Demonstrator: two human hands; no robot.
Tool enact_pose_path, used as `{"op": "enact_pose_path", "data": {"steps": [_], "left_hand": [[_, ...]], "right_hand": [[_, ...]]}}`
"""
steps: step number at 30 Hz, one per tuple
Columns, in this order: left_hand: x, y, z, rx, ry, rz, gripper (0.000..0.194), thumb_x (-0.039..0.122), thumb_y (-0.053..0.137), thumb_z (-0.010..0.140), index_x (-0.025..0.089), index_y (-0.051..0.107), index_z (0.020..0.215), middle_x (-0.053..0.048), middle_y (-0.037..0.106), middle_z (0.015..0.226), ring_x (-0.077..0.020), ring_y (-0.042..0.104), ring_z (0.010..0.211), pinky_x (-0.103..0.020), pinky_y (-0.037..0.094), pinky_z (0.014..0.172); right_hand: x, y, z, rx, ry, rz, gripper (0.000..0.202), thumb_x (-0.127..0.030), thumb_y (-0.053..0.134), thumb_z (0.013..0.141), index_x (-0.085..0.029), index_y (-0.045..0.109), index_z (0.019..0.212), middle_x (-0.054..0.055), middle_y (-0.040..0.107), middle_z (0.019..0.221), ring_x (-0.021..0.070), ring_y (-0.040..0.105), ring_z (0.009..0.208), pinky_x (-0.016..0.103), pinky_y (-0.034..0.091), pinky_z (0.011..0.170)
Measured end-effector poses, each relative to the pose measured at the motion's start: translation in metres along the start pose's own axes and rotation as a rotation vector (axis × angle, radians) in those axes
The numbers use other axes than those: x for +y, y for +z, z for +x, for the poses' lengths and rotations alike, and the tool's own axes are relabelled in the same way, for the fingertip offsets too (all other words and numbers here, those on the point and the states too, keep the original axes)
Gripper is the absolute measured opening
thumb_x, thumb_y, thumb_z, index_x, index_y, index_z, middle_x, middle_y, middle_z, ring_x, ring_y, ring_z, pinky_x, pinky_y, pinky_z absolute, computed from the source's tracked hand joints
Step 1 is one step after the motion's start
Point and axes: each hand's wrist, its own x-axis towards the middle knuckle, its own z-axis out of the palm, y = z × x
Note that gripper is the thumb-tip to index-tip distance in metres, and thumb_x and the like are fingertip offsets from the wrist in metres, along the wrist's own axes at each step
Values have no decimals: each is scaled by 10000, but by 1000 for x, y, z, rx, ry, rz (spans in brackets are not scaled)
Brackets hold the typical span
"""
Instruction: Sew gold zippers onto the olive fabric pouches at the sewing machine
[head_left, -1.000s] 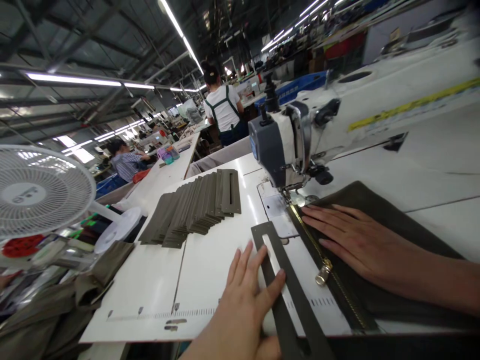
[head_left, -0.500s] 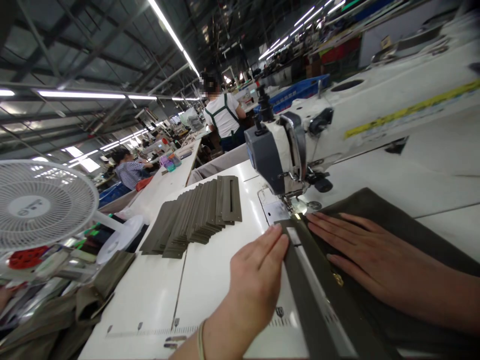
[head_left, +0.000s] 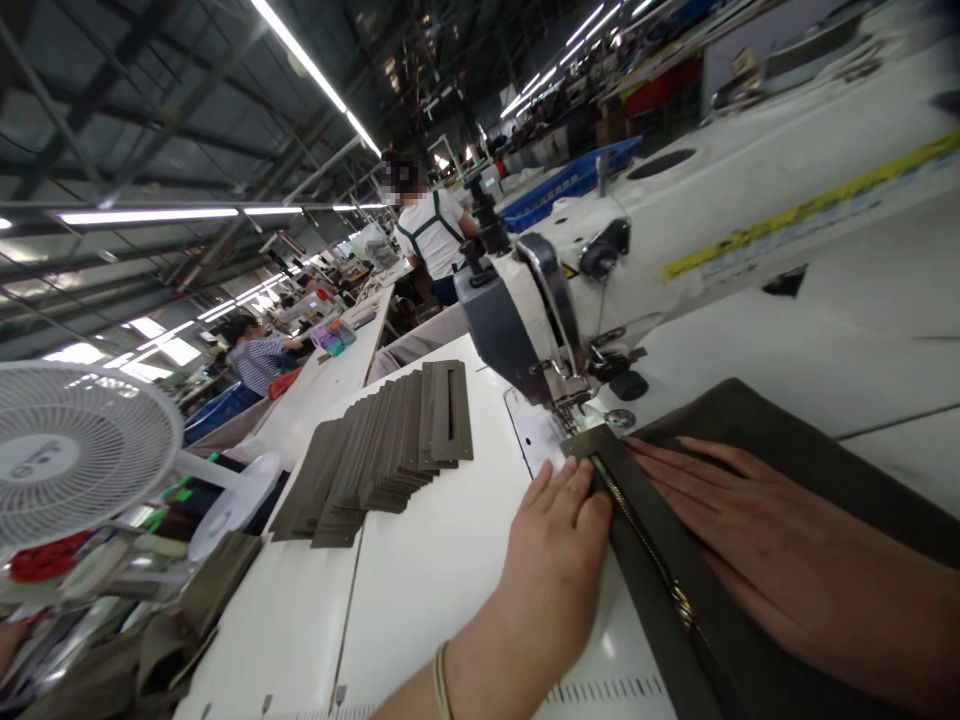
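Note:
A dark olive strip with a long slot (head_left: 630, 580) lies over a zipper with gold-coloured teeth (head_left: 622, 500), which shows through the slot. The zipper's metal pull (head_left: 682, 605) sits farther down toward me. My left hand (head_left: 559, 555) grips the strip's left edge near its top end, fingers bent and thumb partly hidden. Flat on the larger olive fabric piece (head_left: 739, 405), my right hand (head_left: 750, 530) has its fingers stretched out along the strip's right side. Just beyond the strip's top end is the sewing machine's presser foot and needle area (head_left: 574, 405).
A fanned stack of slotted olive strips (head_left: 382, 450) lies left on the white table (head_left: 420, 580). A white fan (head_left: 82, 450) and a heap of olive fabric (head_left: 172, 640) are farther left. The sewing machine head (head_left: 510, 320) rises ahead. Two people work beyond.
My left hand has shifted right with the slotted strip, and the zipper now shows inside the slot where white table showed before. My right hand stays flat on the fabric. The view has tilted slightly.

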Motion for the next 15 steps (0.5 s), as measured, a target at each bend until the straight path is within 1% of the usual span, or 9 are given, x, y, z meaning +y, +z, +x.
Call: {"op": "enact_pose_path", "data": {"steps": [3, 6, 7, 9, 10, 12, 14, 15], "left_hand": [[0, 0, 2, -6, 3, 15, 250, 108, 407, 996, 101, 650, 1053, -178, 672, 1259, -264, 629, 1211, -479, 450, 1111], [-2, -1, 3, -11, 32, 17, 296, 103, 353, 1014, 95, 646, 1047, -182, 664, 1270, -261, 599, 1250, -486, 437, 1122], [-3, -1, 3, -23, 41, 15, 304, 101, 342, 1018, 92, 643, 1049, -185, 659, 1279, -257, 589, 1263, -481, 434, 1126], [-6, 1, 2, -43, 54, 18, 309, 102, 330, 1024, 87, 635, 1066, -190, 654, 1284, -245, 584, 1269, -465, 441, 1125], [-7, 3, 1, -31, 57, 21, 316, 106, 319, 1028, 84, 628, 1087, -191, 658, 1278, -241, 590, 1263, -458, 452, 1118], [-10, 7, -2, 37, 61, 29, 335, 113, 299, 1032, 80, 607, 1159, -187, 673, 1250, -235, 609, 1238, -448, 486, 1092], [-14, 10, -5, 81, 57, 45, 359, 99, 306, 1023, 94, 565, 1271, -177, 674, 1250, -233, 611, 1235, -436, 518, 1062], [-16, 10, -6, 77, 59, 58, 376, 91, 325, 1015, 111, 542, 1321, -168, 672, 1258, -233, 609, 1237, -426, 533, 1045]], "right_hand": [[-3, -2, 8, 49, 10, -8, 559, -125, 338, 919, -65, 378, 1473, 111, 671, 1263, 201, 605, 1155, 405, 375, 958], [-8, 2, 11, 55, 81, 3, 500, -119, 326, 921, -123, 484, 1395, 81, 651, 1304, 217, 573, 1195, 444, 353, 978], [-10, 4, 11, 42, 113, 12, 475, -138, 319, 934, -150, 516, 1366, 69, 641, 1322, 225, 565, 1206, 463, 341, 990], [-12, 6, 12, 15, 151, 41, 436, -224, 311, 971, -196, 562, 1326, 51, 639, 1326, 242, 568, 1198, 492, 331, 995], [-13, 6, 13, 8, 160, 55, 428, -281, 315, 983, -207, 578, 1312, 52, 646, 1314, 251, 575, 1185, 500, 333, 989], [-12, 4, 15, 8, 173, 66, 432, -365, 344, 985, -207, 597, 1298, 66, 666, 1275, 258, 589, 1154, 497, 347, 974], [-11, 2, 17, 14, 193, 55, 426, -382, 385, 975, -206, 601, 1298, 74, 678, 1247, 251, 596, 1137, 481, 362, 966], [-10, 1, 18, 14, 199, 50, 422, -381, 400, 972, -209, 601, 1302, 75, 681, 1241, 245, 597, 1133, 474, 367, 964]]}}
